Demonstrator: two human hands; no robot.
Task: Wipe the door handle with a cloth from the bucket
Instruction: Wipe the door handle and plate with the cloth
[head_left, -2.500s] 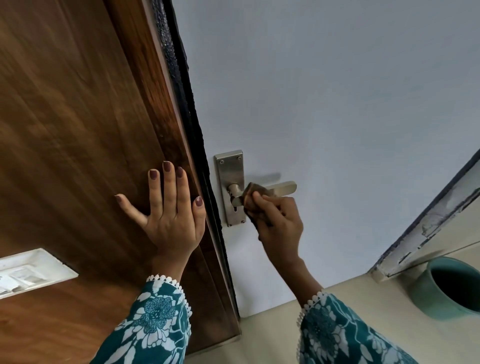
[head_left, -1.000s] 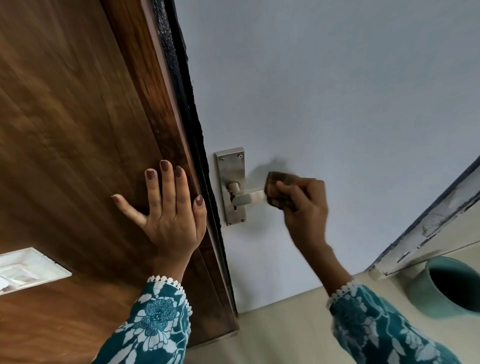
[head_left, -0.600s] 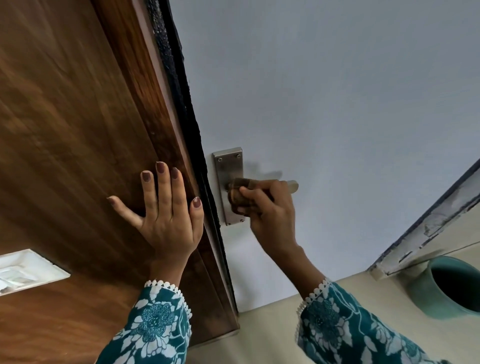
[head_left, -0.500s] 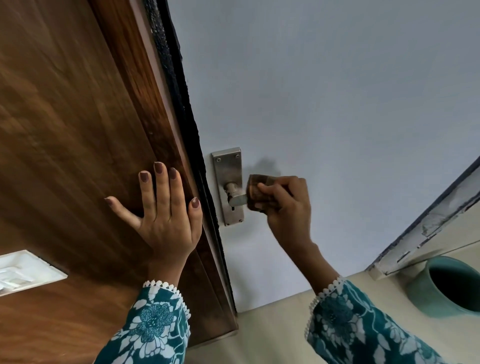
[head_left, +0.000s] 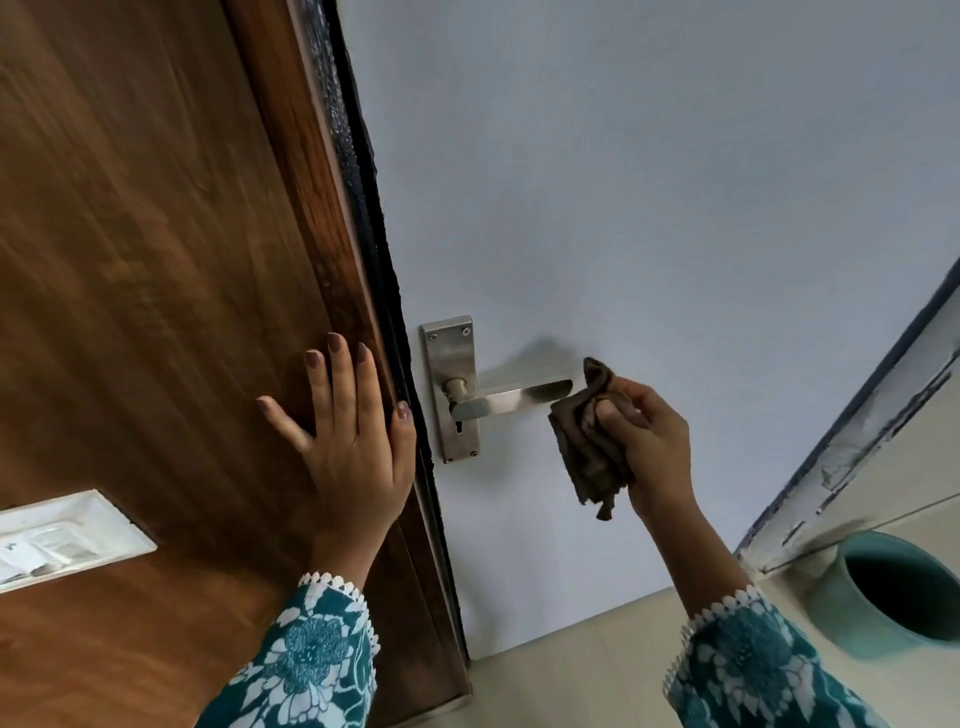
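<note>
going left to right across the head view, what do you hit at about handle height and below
white switch plate → left hand flat on the wooden door → metal backplate → door handle → brown cloth → right hand → teal bucket

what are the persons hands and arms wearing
Both arms wear long teal sleeves with a white floral print and white scalloped lace cuffs. The left hand has dark mauve-brown polish on its nails. The right hand is bare; no rings or watch show on either.
</note>
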